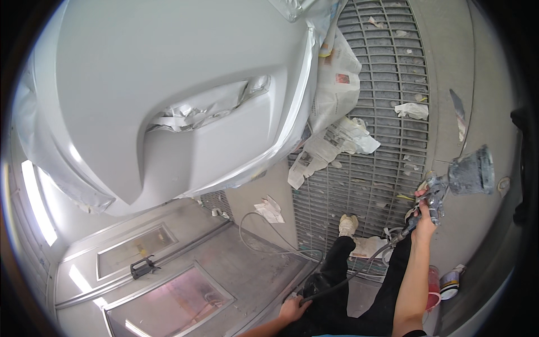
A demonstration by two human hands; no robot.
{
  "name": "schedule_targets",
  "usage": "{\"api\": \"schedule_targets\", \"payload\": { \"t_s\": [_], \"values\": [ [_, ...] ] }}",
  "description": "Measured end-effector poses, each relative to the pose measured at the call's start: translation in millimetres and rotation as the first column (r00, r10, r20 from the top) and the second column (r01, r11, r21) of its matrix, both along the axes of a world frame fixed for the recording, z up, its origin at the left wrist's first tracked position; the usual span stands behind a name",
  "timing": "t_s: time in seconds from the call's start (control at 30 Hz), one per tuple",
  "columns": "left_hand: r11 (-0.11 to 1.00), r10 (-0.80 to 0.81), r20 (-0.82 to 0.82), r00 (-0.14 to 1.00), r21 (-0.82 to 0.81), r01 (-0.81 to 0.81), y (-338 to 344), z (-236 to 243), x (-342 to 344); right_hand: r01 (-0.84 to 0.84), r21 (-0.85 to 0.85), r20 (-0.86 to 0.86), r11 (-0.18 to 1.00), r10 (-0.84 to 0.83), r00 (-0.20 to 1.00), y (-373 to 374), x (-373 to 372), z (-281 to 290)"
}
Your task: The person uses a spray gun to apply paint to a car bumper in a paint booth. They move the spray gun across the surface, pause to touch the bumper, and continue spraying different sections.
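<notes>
My right hand point(425, 220) is wrapped round the handle of a metal spray gun point(436, 196), its fingers near the trigger. A grey, paint-smeared cup point(473, 172) sits on the gun, out to the right. From the gun's handle a dark air hose point(351, 276) runs down across my legs to my left hand point(292, 309), whose fingers are closed round it. At the upper left, apart from both hands, is a large light-grey vehicle panel point(185, 48). Crumpled masking film point(208, 109) fills its recessed opening, and newspaper point(335, 78) hangs along its right edge.
Metal floor grating point(387, 73) with paper scraps runs past the panel. Torn newspaper point(331, 147) lies on it. The hose's loop point(242, 227) trails across the floor by a booth door point(196, 297). A red container point(433, 286) and a paint can point(450, 285) stand at the lower right.
</notes>
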State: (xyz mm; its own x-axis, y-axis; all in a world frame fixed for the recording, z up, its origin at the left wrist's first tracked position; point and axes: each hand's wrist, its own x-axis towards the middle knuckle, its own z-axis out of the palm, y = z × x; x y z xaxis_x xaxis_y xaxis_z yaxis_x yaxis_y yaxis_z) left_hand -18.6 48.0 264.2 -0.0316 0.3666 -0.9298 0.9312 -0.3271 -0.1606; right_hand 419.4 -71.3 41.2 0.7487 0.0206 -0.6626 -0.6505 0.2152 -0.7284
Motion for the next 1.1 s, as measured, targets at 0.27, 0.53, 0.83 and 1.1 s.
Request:
{"api": "schedule_targets", "payload": {
  "t_s": [0.27,0.53,0.83,1.1],
  "values": [
    [0.981,-0.189,0.599,0.778,0.082,0.176,-14.4,-4.2,132.5,0.103,0.138,0.164,0.985,-0.125,0.979,-33.0,32.8,128.1],
    [0.953,0.183,0.855,0.486,-0.276,0.127,-63.7,63.3,303.0,0.11,0.227,0.215,0.968,-0.16,0.963,-55.0,19.2,267.8],
    [0.908,0.149,0.985,0.082,-0.169,0.384,-53.7,140.9,325.2,-0.057,0.49,0.408,0.87,-0.171,0.897,-68.1,26.7,378.0],
    [0.926,0.256,0.951,-0.174,-0.19,0.325,-67.5,228.0,364.7,0.077,0.342,0.553,0.936,-0.267,0.789,-80.5,29.5,504.6]
  ]
}}
